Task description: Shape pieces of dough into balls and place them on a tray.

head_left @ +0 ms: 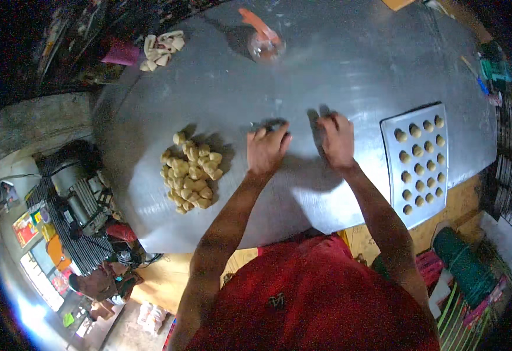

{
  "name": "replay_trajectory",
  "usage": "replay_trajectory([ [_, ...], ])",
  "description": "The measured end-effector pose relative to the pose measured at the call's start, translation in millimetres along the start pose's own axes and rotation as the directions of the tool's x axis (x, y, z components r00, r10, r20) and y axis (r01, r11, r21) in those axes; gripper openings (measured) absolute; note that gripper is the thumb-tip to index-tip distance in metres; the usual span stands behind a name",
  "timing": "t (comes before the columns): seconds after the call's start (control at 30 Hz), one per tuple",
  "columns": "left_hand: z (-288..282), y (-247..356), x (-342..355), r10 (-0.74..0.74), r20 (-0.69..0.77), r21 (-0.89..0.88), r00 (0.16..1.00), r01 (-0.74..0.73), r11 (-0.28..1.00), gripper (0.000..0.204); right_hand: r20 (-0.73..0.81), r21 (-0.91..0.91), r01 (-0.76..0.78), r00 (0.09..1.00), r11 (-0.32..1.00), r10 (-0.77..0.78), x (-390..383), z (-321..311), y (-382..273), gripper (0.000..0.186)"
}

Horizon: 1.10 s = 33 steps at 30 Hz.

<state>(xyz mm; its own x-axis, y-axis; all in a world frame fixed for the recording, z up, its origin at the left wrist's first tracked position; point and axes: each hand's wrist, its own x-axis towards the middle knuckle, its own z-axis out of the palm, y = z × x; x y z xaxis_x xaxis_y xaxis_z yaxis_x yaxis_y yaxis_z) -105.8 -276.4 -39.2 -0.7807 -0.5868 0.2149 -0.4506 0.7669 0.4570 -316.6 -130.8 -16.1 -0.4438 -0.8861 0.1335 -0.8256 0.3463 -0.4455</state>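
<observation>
Near the middle of the grey metal table (303, 76), my left hand (266, 151) is cupped palm-down with its fingers curled toward the surface. A short gap to its right, my right hand (337, 142) is bent the same way. Whatever lies beneath either palm is hidden. Left of my left hand sits a loose heap of pale dough pieces (190, 169). To the right of my right hand, a light flat tray (394, 175) carries several small round dough balls (418, 168) set in rows.
Toward the far side stands a clear round container (266, 48) with an orange item (255, 22) at it. Pale irregular pieces (161, 50) lie at the far left beside a pink bag (121, 52). Machinery (80, 196) stands off the left edge; a green roll (464, 263) lies at lower right.
</observation>
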Motion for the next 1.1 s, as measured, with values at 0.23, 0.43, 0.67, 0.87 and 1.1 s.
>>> replay_trajectory([
  [0.23,29.5,44.8,7.4,-0.141,-0.148,0.001,0.979,0.143,0.99,0.03,-0.217,0.126,-0.009,0.975,0.992,0.037,-4.3,42.0,-14.3,0.035],
  [0.43,-11.9,14.9,-60.8,0.183,-0.07,-0.108,0.981,-0.19,0.976,0.033,-0.311,0.412,0.152,0.95,0.899,-0.018,-72.9,-2.9,-14.8,0.028],
  [0.67,6.5,155.0,-80.9,-0.323,0.181,-0.306,0.929,0.365,0.879,0.027,-0.172,0.664,-0.138,0.928,0.735,0.33,-193.6,-82.7,46.2,0.023],
  [0.87,93.7,402.4,-111.9,0.036,0.601,-0.545,0.798,0.377,0.749,0.037,-0.138,0.509,-0.376,0.852,0.774,0.504,-345.7,-219.0,133.0,0.04],
  [1.1,121.6,483.7,-110.7,0.34,0.5,-0.461,0.796,-0.087,0.883,0.054,-0.301,0.216,-0.374,0.853,0.902,0.426,-380.7,-226.3,189.6,0.035],
])
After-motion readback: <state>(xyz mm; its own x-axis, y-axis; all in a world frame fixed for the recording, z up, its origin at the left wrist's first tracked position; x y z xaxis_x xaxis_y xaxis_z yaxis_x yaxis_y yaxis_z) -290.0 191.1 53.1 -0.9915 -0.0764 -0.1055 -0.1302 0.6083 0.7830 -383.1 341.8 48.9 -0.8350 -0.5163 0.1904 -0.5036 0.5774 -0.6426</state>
